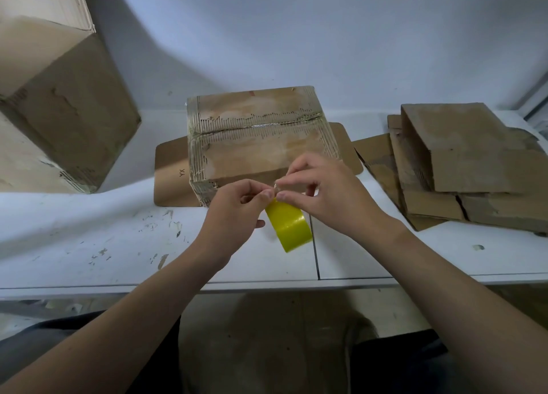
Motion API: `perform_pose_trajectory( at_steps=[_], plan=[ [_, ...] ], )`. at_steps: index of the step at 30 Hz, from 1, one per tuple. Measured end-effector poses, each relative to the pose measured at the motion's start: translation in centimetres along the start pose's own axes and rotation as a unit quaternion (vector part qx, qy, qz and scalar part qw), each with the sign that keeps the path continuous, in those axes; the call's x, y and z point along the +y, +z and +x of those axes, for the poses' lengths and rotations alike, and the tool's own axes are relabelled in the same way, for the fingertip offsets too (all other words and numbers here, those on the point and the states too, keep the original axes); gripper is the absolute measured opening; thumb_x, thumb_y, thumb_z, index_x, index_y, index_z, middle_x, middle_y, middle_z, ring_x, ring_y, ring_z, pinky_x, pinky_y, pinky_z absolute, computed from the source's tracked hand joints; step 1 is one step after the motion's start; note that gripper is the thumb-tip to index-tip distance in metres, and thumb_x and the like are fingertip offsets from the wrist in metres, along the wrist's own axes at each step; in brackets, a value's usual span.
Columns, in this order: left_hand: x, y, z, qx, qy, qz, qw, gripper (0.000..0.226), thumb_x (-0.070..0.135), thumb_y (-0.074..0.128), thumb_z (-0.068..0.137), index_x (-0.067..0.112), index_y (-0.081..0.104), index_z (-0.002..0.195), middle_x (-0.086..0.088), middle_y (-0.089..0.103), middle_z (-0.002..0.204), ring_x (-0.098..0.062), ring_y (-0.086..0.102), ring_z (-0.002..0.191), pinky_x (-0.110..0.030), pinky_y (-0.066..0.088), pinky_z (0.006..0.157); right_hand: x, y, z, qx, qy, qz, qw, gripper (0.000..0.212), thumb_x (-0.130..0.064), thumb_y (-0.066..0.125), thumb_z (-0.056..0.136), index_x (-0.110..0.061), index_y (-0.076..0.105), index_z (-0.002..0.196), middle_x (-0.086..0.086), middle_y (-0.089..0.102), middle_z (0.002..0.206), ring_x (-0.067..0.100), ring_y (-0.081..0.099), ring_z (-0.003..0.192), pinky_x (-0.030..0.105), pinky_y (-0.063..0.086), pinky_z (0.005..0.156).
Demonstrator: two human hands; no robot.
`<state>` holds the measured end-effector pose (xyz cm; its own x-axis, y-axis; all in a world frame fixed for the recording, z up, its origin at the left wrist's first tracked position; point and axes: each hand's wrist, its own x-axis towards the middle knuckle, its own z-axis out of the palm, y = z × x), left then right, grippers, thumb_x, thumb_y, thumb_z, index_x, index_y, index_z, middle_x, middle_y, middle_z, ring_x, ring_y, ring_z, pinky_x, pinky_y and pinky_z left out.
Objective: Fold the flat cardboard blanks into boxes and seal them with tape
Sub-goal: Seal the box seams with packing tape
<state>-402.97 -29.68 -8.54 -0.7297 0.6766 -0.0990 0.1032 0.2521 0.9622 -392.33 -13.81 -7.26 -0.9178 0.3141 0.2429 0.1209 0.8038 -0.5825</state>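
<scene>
Hands together: left hand (234, 211) grips the small yellow tape roll (290, 226); right hand (321, 192) pinches its loose end. Looks light, stiff; pull there.

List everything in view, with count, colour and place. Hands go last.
box: one, brown, worn, table centre, on a flat blank
blank: one, brown, flat under the box
pile of blanks: several, brown, table's right side
big box: one, brown, far left
tape roll: one, yellow, held over the table in front of the box
table: one, white, scuffed
left hand: one, fingers pinch the tape roll's top
right hand: one, fingers pinch the same spot from the other side
</scene>
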Motion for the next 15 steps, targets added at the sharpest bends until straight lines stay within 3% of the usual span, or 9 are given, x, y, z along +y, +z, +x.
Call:
perform_pose_trajectory(
  at_steps=[5,7,9,12,15],
  plan=[
    [-0.3,0.1,-0.1,0.032,0.085,0.028,0.995,0.014,0.016,0.067,0.096,0.027,0.069,0.088,0.005,0.069,0.093,-0.015,0.068,0.093,-0.045,0.062,0.079,-0.5,0.4,0.6,-0.005,0.014,0.044,0.999,0.006,-0.032,0.077,0.088,-0.029,0.081,0.089,-0.013,0.063,0.093,0.009,0.059,0.082,0.041,0.053,0.071],
    [-0.4,-0.1,-0.1,0.063,0.101,0.002,0.993,0.015,0.015,0.073,0.091,0.027,0.064,0.095,0.014,0.061,0.082,-0.010,0.065,0.082,-0.046,0.062,0.080,-0.8,0.6,0.7,0.017,0.012,0.051,0.998,0.006,-0.029,0.077,0.089,-0.027,0.081,0.086,-0.013,0.064,0.090,0.009,0.060,0.081,0.037,0.052,0.068],
    [-0.3,-0.4,-0.2,0.074,0.064,-0.045,0.994,0.033,0.017,0.076,0.089,0.030,0.057,0.111,0.015,0.054,0.075,-0.009,0.060,0.075,-0.048,0.061,0.082,-1.2,0.7,0.8,0.036,0.014,0.057,0.998,0.007,-0.029,0.076,0.089,-0.025,0.081,0.087,-0.013,0.063,0.088,0.008,0.060,0.079,0.028,0.048,0.065],
    [0.1,-0.7,-0.5,0.022,-0.068,-0.149,0.986,0.049,0.025,0.074,0.091,0.029,0.047,0.131,0.001,0.069,0.100,-0.021,0.067,0.098,-0.054,0.056,0.093,-2.0,0.7,0.6,0.051,0.021,0.076,0.996,0.008,-0.025,0.076,0.090,-0.021,0.082,0.090,-0.011,0.066,0.085,0.007,0.060,0.074,0.023,0.046,0.063],
    [0.4,-1.4,-0.9,-0.006,-0.073,-0.144,0.987,0.050,0.022,0.072,0.093,0.026,0.051,0.138,-0.008,0.073,0.110,-0.026,0.069,0.103,-0.042,0.057,0.085,-3.1,0.7,0.6,0.051,0.044,0.094,0.993,0.007,-0.024,0.076,0.089,-0.020,0.082,0.086,-0.011,0.070,0.081,0.005,0.062,0.070,0.025,0.051,0.061]
  ],
)
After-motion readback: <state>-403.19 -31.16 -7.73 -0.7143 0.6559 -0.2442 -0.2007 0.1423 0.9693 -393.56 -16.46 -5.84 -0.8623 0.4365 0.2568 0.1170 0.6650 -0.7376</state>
